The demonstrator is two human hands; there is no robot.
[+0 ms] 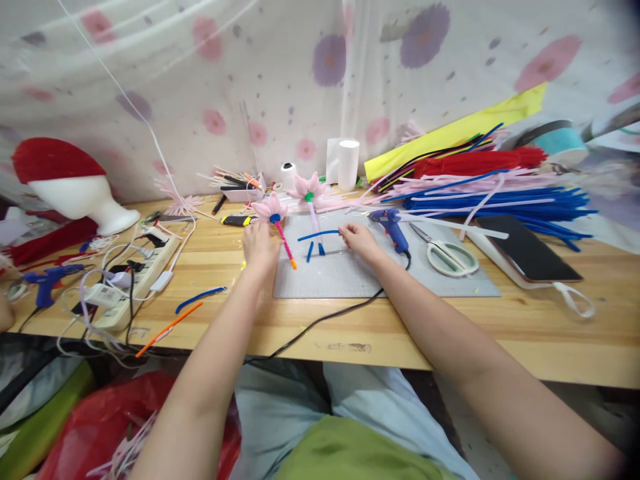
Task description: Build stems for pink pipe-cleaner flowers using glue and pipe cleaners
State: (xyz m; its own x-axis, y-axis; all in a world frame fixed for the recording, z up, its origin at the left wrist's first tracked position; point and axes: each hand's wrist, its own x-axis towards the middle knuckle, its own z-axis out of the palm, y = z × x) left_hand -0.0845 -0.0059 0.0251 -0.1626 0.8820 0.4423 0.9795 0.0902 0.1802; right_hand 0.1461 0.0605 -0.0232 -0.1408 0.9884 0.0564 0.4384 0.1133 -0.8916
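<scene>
Between the thumb and fingers of my right hand [357,241] is the end of a blue pipe cleaner [317,235], which reaches left above the grey cutting mat [300,285]. My left hand [261,245] is right beside a pink pipe-cleaner flower [271,209] with a blue base and a pink-and-orange stem [286,247]. Its fingertips are turned away, so whether they grip the flower is unclear. Behind, a second pink flower [307,189] has a green base and a pale lilac stem crossing the mat. A short blue piece [310,252] lies near that stem's blue end.
On the mat's right are a blue glue gun [393,230] with a black cord and scissors [450,257]. Bundles of pipe cleaners [495,203] and a phone [530,248] lie farther right. A power strip [143,277] with tangled cables and another glue gun [49,280] occupy the left.
</scene>
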